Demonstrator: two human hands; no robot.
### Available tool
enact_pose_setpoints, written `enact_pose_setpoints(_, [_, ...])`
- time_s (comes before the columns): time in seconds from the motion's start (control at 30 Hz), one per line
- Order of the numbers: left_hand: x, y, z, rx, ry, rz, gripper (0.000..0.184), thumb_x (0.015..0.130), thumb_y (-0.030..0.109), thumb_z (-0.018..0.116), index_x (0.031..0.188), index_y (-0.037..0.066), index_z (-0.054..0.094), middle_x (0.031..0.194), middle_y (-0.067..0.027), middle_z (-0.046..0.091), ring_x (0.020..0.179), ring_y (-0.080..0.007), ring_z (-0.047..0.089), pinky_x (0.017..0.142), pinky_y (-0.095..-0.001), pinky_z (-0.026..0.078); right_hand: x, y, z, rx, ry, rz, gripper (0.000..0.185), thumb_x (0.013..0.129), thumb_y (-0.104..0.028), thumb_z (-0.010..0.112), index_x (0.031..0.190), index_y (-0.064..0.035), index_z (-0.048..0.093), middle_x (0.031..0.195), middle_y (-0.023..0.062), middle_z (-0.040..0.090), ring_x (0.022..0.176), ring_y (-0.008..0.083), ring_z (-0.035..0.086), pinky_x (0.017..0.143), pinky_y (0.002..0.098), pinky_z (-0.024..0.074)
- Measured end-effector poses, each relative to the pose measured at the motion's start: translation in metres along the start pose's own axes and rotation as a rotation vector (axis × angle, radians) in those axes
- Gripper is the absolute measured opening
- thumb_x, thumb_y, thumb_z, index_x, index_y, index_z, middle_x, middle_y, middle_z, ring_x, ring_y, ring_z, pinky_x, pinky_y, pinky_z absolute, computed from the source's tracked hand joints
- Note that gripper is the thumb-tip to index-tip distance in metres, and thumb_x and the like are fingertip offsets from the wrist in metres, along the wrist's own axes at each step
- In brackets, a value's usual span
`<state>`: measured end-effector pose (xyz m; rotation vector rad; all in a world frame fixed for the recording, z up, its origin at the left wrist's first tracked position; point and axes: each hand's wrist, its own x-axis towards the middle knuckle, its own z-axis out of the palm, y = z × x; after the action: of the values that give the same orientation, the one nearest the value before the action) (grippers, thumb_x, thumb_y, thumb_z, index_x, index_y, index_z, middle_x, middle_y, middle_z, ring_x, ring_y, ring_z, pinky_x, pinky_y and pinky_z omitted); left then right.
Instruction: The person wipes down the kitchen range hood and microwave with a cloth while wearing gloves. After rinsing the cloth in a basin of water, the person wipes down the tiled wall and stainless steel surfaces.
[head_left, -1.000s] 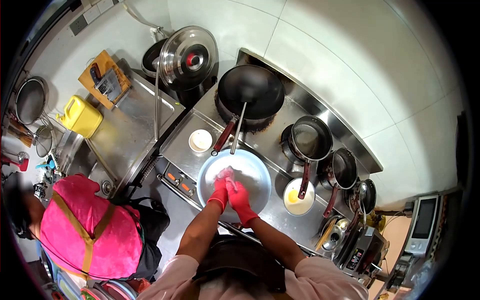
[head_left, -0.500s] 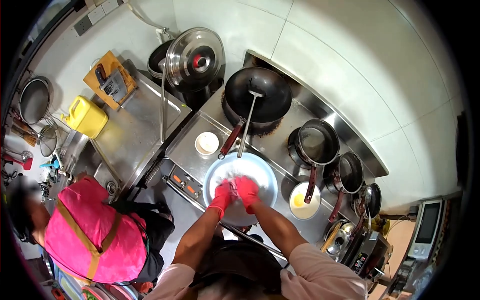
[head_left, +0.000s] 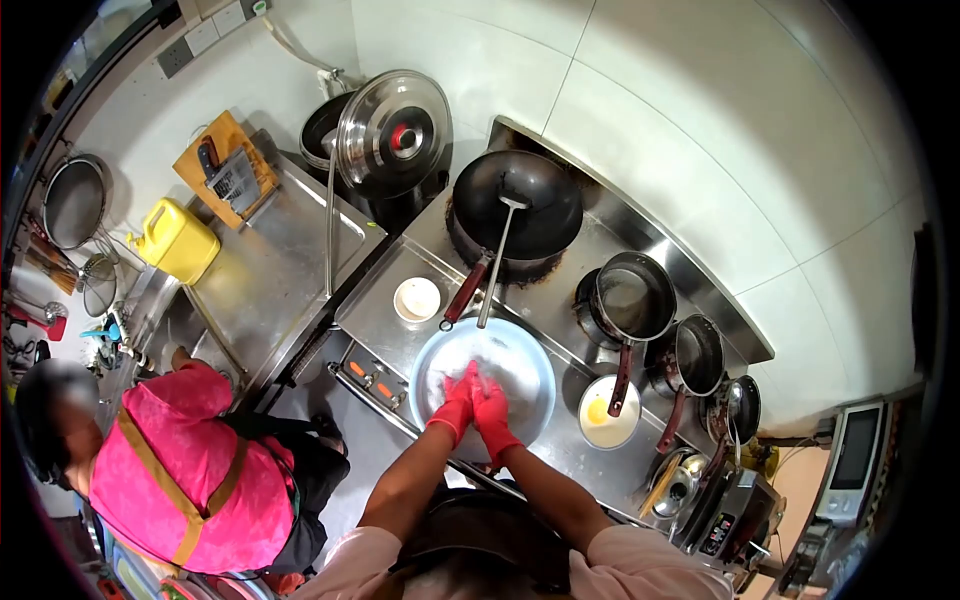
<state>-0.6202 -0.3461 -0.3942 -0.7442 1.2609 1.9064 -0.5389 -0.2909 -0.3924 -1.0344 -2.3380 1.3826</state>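
Both hands wear red gloves and press together over a large pale blue basin (head_left: 535,400) that holds whitish water. My left hand (head_left: 456,402) and my right hand (head_left: 490,405) are closed around something pinkish-white whose shape I cannot make out. A white cup (head_left: 416,299) sits on the steel counter just left of the basin. Beyond the basin's far rim stands a black wok (head_left: 545,205) with a metal ladle (head_left: 505,250) lying in it. Right of the basin is a white bowl (head_left: 608,428) with a yolk in pale liquid.
Pans (head_left: 634,300) line the stove at the right, near a microwave (head_left: 854,460). A co-worker in pink (head_left: 190,470) is at the sink on the left. A yellow jug (head_left: 180,243), a cleaver (head_left: 234,181) on a board and a lidded pot (head_left: 395,130) stand at the back left.
My hands have come together again after being apart in the basin half a second ago. The co-worker's arm reaches farther toward the sink. The whole view has shifted slightly.
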Motion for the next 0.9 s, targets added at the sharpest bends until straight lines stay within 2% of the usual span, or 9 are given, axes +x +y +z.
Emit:
enact_pose_setpoints(0.1, [0.044,-0.021,-0.019,-0.181,-0.260,-0.041,0.059,0.102,0.034,0.063,0.155,0.021,0.040,0.115,-0.0080,0.061,0.082,-0.0282,0.063,0.066,-0.0423,0.056,-0.019,-0.065,-0.019,0.620,-0.059,0.412,0.060,0.099,-0.047,0.065,0.132,0.0031,0.064,0.113,0.0193,0.072,0.087,0.0269,0.072,0.082,0.0382,0.0577])
enact_pose_setpoints(0.13, [0.030,-0.012,-0.008,-0.144,-0.235,0.006,0.053,0.102,0.034,0.063,0.151,0.020,0.045,0.112,-0.0062,0.062,0.078,-0.0273,0.062,0.062,-0.0413,0.055,-0.015,-0.055,-0.022,0.331,-0.097,0.136,0.060,0.097,-0.051,0.068,0.126,0.0016,0.069,0.100,0.0130,0.073,0.078,0.0185,0.069,0.074,0.0336,0.0568])
enact_pose_setpoints(0.23, [0.001,0.012,0.007,-0.230,-0.220,-0.194,0.036,0.104,0.045,0.058,0.129,0.018,0.059,0.102,-0.0040,0.065,0.076,-0.0246,0.061,0.063,-0.0407,0.054,-0.021,-0.135,-0.060,0.310,-0.237,0.428,0.047,0.099,-0.044,0.067,0.101,0.0023,0.074,0.092,0.0139,0.076,0.086,0.0213,0.070,0.078,0.0364,0.0551])
enact_pose_setpoints(0.37, [-0.048,0.040,0.034,-0.198,-0.167,-0.301,0.051,0.106,0.058,0.046,0.128,0.015,0.061,0.113,-0.0057,0.069,0.094,-0.0232,0.065,0.080,-0.0406,0.055,0.008,-0.109,-0.040,-0.062,-0.088,0.313,0.059,0.097,-0.055,0.060,0.096,0.0024,0.074,0.097,0.0236,0.074,0.093,0.0391,0.071,0.083,0.0456,0.0538])
enact_pose_setpoints(0.47, [0.075,-0.062,-0.010,-0.207,-0.102,-0.164,0.056,0.105,0.060,0.044,0.114,0.010,0.067,0.099,-0.0069,0.069,0.079,-0.0252,0.064,0.070,-0.0398,0.053,0.039,-0.080,-0.039,-0.355,-0.170,0.218,0.062,0.099,-0.057,0.048,0.102,0.0002,0.074,0.106,0.0234,0.074,0.101,0.0463,0.068,0.091,0.0518,0.0516])
enact_pose_setpoints(0.6, [0.016,-0.020,-0.014,0.282,-0.009,0.132,0.056,0.102,0.057,0.050,0.110,0.006,0.073,0.096,-0.0108,0.072,0.074,-0.0282,0.064,0.068,-0.0392,0.052,0.053,-0.038,-0.042,-0.600,-0.278,-0.107,0.054,0.104,-0.047,0.040,0.112,-0.0065,0.074,0.106,0.0206,0.075,0.101,0.0423,0.070,0.091,0.0511,0.0534])
enact_pose_setpoints(0.73, [-0.022,0.026,-0.024,0.615,0.262,0.262,0.051,0.100,0.051,0.059,0.097,0.003,0.074,0.091,-0.0097,0.073,0.071,-0.0202,0.064,0.064,-0.0371,0.050,0.055,0.006,-0.037,-0.794,-0.368,0.091,0.036,0.099,-0.031,0.047,0.104,-0.0123,0.076,0.110,0.0191,0.075,0.105,0.0397,0.071,0.091,0.0488,0.0536])
enact_pose_setpoints(0.83, [-0.013,0.031,-0.040,0.412,0.054,0.059,0.043,0.099,0.042,0.066,0.103,0.001,0.074,0.092,-0.0096,0.074,0.076,-0.0202,0.066,0.066,-0.0366,0.052,0.050,-0.014,-0.042,-0.776,-0.373,0.191,0.032,0.099,-0.028,0.048,0.106,-0.0103,0.074,0.109,0.0198,0.074,0.098,0.0396,0.072,0.086,0.0475,0.0554])
enact_pose_setpoints(0.9, [-0.043,0.035,-0.014,0.321,0.192,0.219,0.031,0.096,0.028,0.072,0.112,0.001,0.071,0.093,-0.0082,0.074,0.078,-0.0216,0.067,0.067,-0.0382,0.053,0.048,0.003,-0.017,-0.328,-0.076,0.038,0.026,0.098,-0.022,0.052,0.108,-0.0092,0.071,0.104,0.0181,0.074,0.092,0.0370,0.072,0.082,0.0471,0.0557])
